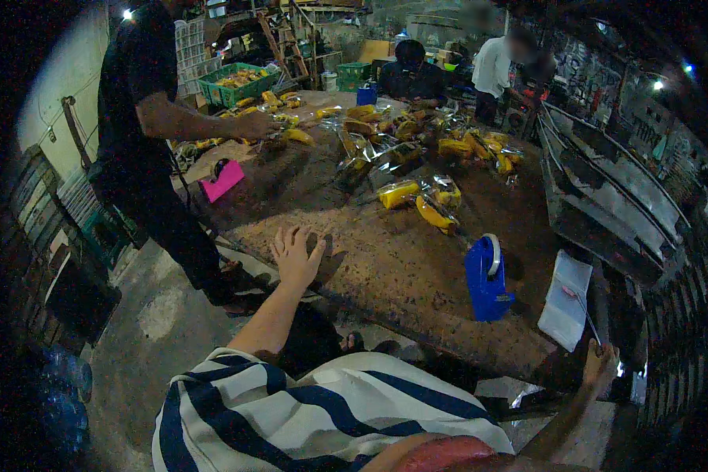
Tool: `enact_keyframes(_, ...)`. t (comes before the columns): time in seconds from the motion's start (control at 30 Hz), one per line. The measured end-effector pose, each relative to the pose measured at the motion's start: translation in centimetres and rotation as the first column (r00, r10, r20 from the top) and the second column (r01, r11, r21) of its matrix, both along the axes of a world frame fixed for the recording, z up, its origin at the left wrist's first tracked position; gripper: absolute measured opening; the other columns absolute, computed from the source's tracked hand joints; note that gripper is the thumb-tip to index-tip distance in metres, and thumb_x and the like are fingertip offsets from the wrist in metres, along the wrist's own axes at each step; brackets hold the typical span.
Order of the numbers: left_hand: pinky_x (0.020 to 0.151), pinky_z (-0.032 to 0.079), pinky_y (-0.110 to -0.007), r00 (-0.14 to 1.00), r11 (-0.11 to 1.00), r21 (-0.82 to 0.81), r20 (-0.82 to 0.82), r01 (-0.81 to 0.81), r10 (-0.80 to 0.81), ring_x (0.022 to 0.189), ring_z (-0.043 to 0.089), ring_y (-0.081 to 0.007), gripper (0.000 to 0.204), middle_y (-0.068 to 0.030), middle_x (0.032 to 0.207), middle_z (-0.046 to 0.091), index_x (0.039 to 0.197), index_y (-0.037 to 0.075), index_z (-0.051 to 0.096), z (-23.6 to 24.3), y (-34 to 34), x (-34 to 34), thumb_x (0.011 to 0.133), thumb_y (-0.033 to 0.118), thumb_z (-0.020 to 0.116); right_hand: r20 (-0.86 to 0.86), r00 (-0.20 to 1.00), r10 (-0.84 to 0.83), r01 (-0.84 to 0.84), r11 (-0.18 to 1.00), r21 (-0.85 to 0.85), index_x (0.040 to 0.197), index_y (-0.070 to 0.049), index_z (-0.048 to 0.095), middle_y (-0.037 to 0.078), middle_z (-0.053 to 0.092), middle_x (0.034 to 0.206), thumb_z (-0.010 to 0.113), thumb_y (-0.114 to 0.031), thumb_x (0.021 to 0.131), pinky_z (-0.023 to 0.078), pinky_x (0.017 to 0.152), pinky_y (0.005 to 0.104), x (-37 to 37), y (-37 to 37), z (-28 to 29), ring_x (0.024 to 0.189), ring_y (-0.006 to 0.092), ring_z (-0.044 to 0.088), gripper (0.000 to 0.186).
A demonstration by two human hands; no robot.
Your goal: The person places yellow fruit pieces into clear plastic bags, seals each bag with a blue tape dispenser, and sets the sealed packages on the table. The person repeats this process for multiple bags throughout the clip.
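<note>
My left hand (295,253) rests on the near edge of the brown table (385,267), fingers spread, with nothing in it. At the table's right corner my right hand (599,363) is closed around the lower end of a thin pale stick (588,318). The stick reaches over a stack of clear plastic bags (560,315), and a small pinkish piece shows by its upper end. Left of the bags stands a blue tape dispenser (484,287) with a roll of tape on it. Yellow bananas (435,214) in clear wrapping lie beyond the dispenser.
More wrapped bananas (480,145) spread over the far table. A pink tape dispenser (224,182) is near a standing person (138,102) at left, whose hand reaches bananas. Behind are a green crate (236,88) and two other people. A grey boat-shaped structure (606,181) borders the right side.
</note>
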State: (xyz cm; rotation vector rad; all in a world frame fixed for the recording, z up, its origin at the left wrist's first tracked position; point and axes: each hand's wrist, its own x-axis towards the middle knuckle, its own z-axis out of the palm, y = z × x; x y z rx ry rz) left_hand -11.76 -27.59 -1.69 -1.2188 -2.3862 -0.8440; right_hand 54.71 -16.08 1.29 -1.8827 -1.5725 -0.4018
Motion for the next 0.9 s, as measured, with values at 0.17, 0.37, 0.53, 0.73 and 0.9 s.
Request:
enact_keyframes(0.17, 0.108, 0.005, -0.056, 0.999, 1.0, 0.014, 0.046, 0.011, -0.011, 0.136, 0.016, -0.0342, 0.053, -0.0119, 0.137, 0.039, 0.124, 0.013, 0.05, 0.5, -0.6, 0.4, 0.086, 0.051, 0.05, 0.023, 0.996, -0.085, 0.088, 0.963, -0.254, 0.083, -0.005, 0.06, 0.012, 0.062, 0.081, 0.065, -0.045, 0.078, 0.045, 0.084, 0.0448, -0.7, -1.0, 0.7, 0.101, 0.0314, 0.056, 0.041)
enact_keyframes(0.37, 0.108, 0.005, -0.057, 0.998, 0.998, -0.052, 0.065, -0.021, 0.025, 0.135, 0.016, -0.0353, 0.051, -0.0096, 0.134, 0.043, 0.12, 0.013, 0.053, 0.9, -0.6, 0.9, 0.086, 0.05, 0.051, 0.155, 0.983, -0.099, 0.062, 0.972, 0.227, 0.088, -0.004, 0.064, 0.012, 0.061, 0.084, 0.067, -0.04, 0.078, 0.045, 0.077, 0.046, -0.6, -1.0, -0.4, 0.091, 0.0307, 0.057, 0.037)
enact_keyframes(0.53, 0.107, 0.006, -0.06, 0.999, 1.0, 0.011, 0.041, -0.008, 0.007, 0.134, 0.019, -0.0364, 0.045, -0.0086, 0.131, 0.045, 0.116, 0.013, 0.056, 0.7, -0.7, 1.2, 0.085, 0.047, 0.053, 0.083, 0.991, -0.103, 0.106, 0.994, -0.025, 0.078, -0.005, 0.063, 0.01, 0.058, 0.081, 0.069, -0.034, 0.075, 0.045, 0.069, 0.044, -1.6, -1.2, 1.1, 0.08, 0.0305, 0.057, 0.03)
enact_keyframes(0.73, 0.106, 0.006, -0.061, 0.999, 0.998, -0.052, 0.029, -0.026, 0.027, 0.135, 0.018, -0.0354, 0.043, -0.0099, 0.132, 0.045, 0.115, 0.016, 0.057, 0.4, -0.6, 1.2, 0.085, 0.047, 0.053, 0.138, 0.982, -0.131, 0.142, 0.987, -0.071, 0.072, -0.007, 0.06, 0.009, 0.056, 0.079, 0.069, -0.036, 0.075, 0.044, 0.068, 0.0451, -2.5, -1.7, 1.8, 0.08, 0.0305, 0.056, 0.031)
enact_keyframes(0.9, 0.107, 0.006, -0.06, 0.998, 0.981, -0.186, 0.024, -0.052, 0.057, 0.137, 0.015, -0.0344, 0.053, -0.0126, 0.135, 0.042, 0.123, 0.017, 0.052, 0.1, -0.1, 0.7, 0.086, 0.055, 0.048, 0.163, 0.978, -0.133, 0.127, 0.991, 0.045, 0.069, -0.006, 0.057, 0.008, 0.055, 0.078, 0.069, -0.036, 0.075, 0.044, 0.067, 0.0448, -2.0, -1.0, 0.8, 0.08, 0.0299, 0.056, 0.033)
